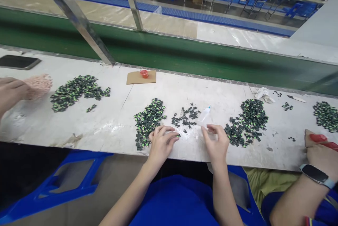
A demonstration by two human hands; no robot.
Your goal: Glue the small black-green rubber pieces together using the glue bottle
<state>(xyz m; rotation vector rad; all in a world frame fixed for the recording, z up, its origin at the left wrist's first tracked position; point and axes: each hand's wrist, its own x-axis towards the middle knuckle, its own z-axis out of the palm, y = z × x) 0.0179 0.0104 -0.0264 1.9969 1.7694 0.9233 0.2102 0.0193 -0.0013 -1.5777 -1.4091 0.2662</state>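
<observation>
My left hand has its thumb and index finger pinched on a small black-and-green plastic piece, just above the table. Beside that hand, on its left, lies a heap of black-and-green pieces. Thumb and fingertips of my right hand close around the lower end of a small translucent bottle, whose blue tip points away from me. Loose black pieces are scattered between and beyond my hands. Another heap of black-and-green pieces sits to the right of my right hand.
A red cap-like container stands on cardboard near the back edge. Co-workers' hands are at far left and far right. Crumpled tissue, a blade and a phone lie on the table.
</observation>
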